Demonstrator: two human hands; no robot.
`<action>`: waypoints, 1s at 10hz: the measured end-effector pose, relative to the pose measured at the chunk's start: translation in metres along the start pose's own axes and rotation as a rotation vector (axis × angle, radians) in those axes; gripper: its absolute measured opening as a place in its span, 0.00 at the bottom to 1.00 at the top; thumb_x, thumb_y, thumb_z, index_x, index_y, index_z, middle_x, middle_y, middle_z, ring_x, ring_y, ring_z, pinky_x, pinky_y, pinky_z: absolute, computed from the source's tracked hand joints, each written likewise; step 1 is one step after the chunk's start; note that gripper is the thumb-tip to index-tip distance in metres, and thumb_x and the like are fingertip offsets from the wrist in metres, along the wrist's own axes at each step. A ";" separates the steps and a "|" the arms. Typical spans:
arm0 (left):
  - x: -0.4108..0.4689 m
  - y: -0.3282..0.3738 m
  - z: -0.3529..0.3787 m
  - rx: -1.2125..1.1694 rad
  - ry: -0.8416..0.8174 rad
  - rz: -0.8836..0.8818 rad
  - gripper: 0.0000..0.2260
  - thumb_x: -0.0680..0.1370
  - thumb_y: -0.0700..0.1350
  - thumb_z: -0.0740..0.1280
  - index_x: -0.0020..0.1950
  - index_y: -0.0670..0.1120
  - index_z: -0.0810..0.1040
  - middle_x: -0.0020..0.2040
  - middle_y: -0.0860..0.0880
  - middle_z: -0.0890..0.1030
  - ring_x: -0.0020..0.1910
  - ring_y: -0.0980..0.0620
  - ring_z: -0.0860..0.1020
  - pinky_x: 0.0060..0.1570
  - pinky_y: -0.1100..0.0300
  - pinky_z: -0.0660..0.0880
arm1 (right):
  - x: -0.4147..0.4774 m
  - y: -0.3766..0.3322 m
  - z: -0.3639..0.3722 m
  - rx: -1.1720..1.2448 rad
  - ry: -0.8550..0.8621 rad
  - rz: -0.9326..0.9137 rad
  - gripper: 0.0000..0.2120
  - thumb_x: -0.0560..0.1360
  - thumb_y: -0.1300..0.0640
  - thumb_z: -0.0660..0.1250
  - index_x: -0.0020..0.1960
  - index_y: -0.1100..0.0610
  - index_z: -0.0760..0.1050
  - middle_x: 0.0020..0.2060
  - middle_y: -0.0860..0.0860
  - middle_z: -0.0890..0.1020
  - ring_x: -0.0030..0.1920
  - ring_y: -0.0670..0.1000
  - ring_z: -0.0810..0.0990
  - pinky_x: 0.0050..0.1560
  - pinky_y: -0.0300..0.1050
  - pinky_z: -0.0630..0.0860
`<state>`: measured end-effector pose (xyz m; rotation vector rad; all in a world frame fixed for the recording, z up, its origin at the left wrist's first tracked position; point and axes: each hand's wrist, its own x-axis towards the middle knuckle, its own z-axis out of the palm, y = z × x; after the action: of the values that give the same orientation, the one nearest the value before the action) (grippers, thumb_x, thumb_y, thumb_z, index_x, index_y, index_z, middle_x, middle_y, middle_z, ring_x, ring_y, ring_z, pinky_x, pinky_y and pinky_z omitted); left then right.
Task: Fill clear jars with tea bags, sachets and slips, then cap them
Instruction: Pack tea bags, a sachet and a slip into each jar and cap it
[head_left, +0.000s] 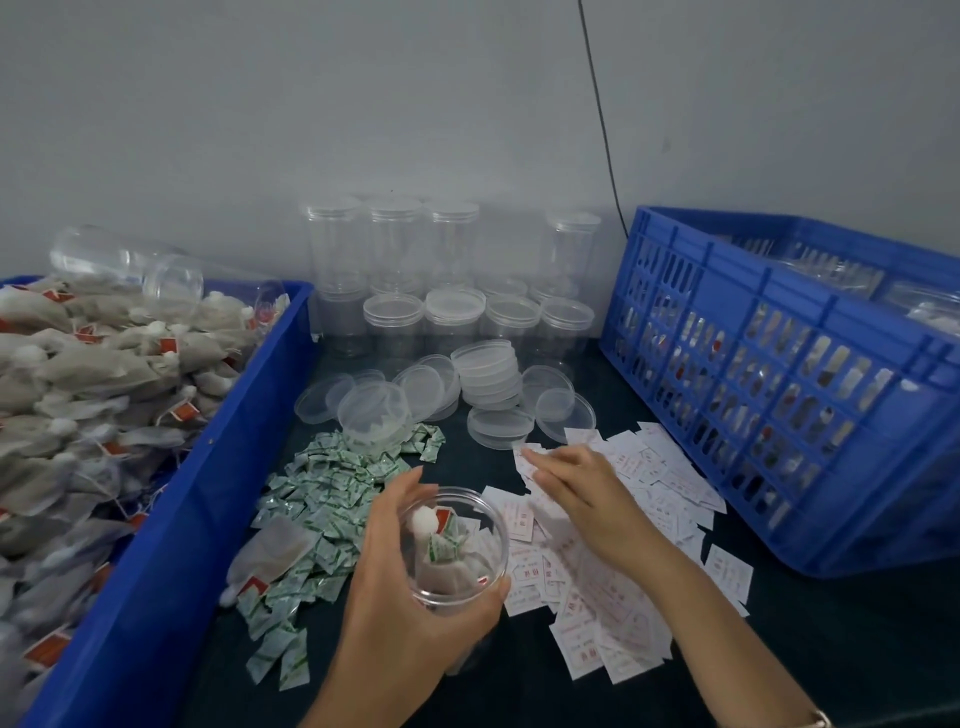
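Left hand (400, 618) grips one open jar (491, 540), fingers curled round its wall, above the counter (519, 691) between the sachet pile (322, 499) and the slip pile (613, 587). In the jar are one tea bag (441, 577) and one sachet (441, 548). Right hand (576, 488) has its fingers straight and close together, tips on one slip (523, 462). Two blue crates: the left crate (171, 545) is heaped with tea bags, the right crate (779, 364) is slatted. At least eight capped jars (395, 244) stand at the wall.
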<state>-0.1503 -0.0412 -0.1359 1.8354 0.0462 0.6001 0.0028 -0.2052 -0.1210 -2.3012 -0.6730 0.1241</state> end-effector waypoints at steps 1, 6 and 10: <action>0.001 0.002 0.000 -0.010 0.015 0.007 0.45 0.61 0.44 0.83 0.70 0.58 0.62 0.60 0.64 0.73 0.62 0.60 0.74 0.57 0.66 0.74 | -0.006 -0.023 -0.013 0.197 0.254 -0.091 0.09 0.79 0.53 0.68 0.57 0.44 0.81 0.47 0.41 0.80 0.50 0.38 0.78 0.54 0.33 0.74; 0.005 0.022 0.016 -0.068 0.044 -0.023 0.50 0.58 0.32 0.81 0.73 0.53 0.59 0.57 0.61 0.76 0.55 0.69 0.76 0.46 0.77 0.73 | -0.032 -0.095 -0.012 -0.188 -0.169 -0.277 0.37 0.71 0.26 0.63 0.73 0.44 0.65 0.62 0.40 0.72 0.61 0.41 0.72 0.63 0.46 0.73; 0.097 0.130 0.099 -0.433 -0.054 0.124 0.51 0.50 0.54 0.84 0.68 0.49 0.64 0.53 0.51 0.77 0.44 0.73 0.78 0.43 0.78 0.72 | -0.041 -0.085 -0.162 -0.252 -0.065 -0.191 0.36 0.67 0.28 0.71 0.70 0.36 0.65 0.62 0.37 0.74 0.62 0.40 0.74 0.64 0.44 0.72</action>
<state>-0.0580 -0.1428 -0.0044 1.4387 -0.2197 0.5943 -0.0246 -0.2755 0.0507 -2.4637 -0.9866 0.0260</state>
